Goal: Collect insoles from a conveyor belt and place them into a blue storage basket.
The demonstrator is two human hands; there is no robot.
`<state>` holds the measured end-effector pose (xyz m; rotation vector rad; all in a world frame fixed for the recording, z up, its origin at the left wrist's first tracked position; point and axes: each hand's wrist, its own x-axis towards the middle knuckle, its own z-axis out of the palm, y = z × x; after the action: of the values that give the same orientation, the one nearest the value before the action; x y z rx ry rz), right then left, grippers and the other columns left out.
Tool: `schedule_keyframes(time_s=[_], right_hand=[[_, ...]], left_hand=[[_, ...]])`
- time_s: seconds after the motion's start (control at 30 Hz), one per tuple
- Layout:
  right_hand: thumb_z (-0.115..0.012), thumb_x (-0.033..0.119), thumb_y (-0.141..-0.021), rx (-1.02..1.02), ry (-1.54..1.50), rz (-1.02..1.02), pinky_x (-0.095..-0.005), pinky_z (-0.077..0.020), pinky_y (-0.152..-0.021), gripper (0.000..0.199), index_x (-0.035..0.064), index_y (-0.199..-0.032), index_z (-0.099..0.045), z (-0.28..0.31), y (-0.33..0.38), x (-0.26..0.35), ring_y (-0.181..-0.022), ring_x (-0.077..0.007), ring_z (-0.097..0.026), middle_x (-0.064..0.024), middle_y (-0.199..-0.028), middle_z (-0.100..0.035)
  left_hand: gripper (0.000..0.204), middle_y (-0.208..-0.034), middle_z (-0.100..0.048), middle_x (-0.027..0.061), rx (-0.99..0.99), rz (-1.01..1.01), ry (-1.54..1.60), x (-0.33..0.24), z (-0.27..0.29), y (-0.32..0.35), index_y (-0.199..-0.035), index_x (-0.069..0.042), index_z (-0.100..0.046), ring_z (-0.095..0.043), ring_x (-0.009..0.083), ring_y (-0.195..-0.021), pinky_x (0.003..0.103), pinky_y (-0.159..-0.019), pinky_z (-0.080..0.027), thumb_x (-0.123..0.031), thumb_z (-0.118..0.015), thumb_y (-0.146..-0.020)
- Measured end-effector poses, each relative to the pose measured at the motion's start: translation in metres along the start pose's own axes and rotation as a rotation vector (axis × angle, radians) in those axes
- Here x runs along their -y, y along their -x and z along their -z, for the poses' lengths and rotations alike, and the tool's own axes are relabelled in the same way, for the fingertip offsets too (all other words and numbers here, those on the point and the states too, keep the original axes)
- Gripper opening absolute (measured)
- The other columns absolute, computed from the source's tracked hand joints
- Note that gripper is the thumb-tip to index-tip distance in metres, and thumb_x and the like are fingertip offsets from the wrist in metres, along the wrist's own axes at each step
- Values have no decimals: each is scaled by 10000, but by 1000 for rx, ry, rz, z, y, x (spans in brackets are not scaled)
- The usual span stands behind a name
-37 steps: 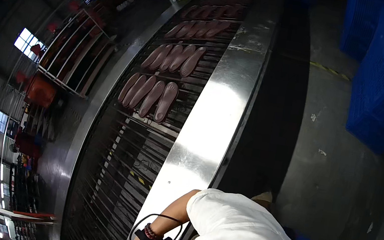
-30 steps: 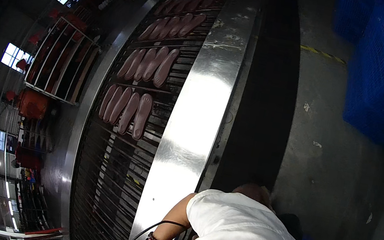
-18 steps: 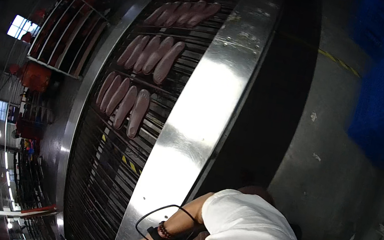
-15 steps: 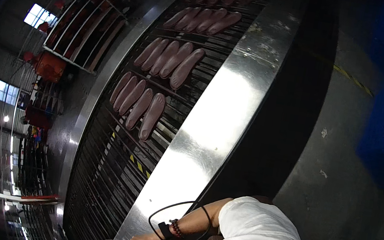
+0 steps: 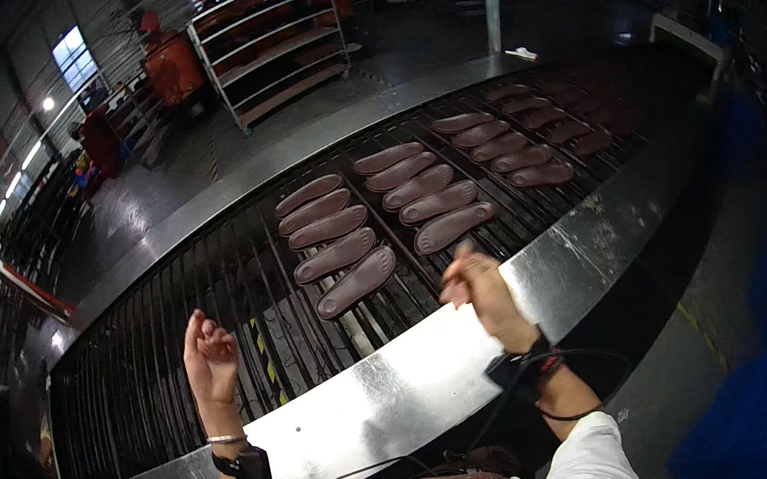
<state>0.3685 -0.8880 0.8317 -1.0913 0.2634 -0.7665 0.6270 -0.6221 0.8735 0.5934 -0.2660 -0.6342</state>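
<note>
The long curved conveyor of dark metal bars (image 5: 219, 314) with its shiny steel rim is running across the view, carrying rows of flat brown shoe-sole-shaped pieces (image 5: 358, 282), and a pale metal shelf rack on wheels (image 5: 268, 53) is standing beyond its far side. The right hand (image 5: 484, 295) is hovering over the steel rim just beside the nearest brown pieces, fingers loosely curled and gripping nothing I can make out. The left hand (image 5: 209, 361) is lifting over the bare bars, palm up, fingers half curled and empty.
</note>
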Motion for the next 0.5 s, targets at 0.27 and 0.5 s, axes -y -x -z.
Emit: schedule_keyframes(time_s=[0.27,0.5], right_hand=[[-533,250,-850,-609,-400,111,-295,-487,-705,194,66,-912,-537,166,-94,64,-690,-129,-545,-20,-707,-522],[-594,291,-792,-749,-482,-378,-483,-306,-943,771,143,-1359,-94,232,-175,-71,-1157,-319,-337,-144,-1234,-322]], left_hand=[[124,-768,-564,21,-285,73,165,48,84,-163,-836,-64,-523,-527,140,-698,280,-629,-431,-187,-520,-820],[494,-1095,-457,130,-812,364,156,182,154,-162,-1138,-21,-375,-467,252,-933,377,-791,-382,-258,-585,-759]])
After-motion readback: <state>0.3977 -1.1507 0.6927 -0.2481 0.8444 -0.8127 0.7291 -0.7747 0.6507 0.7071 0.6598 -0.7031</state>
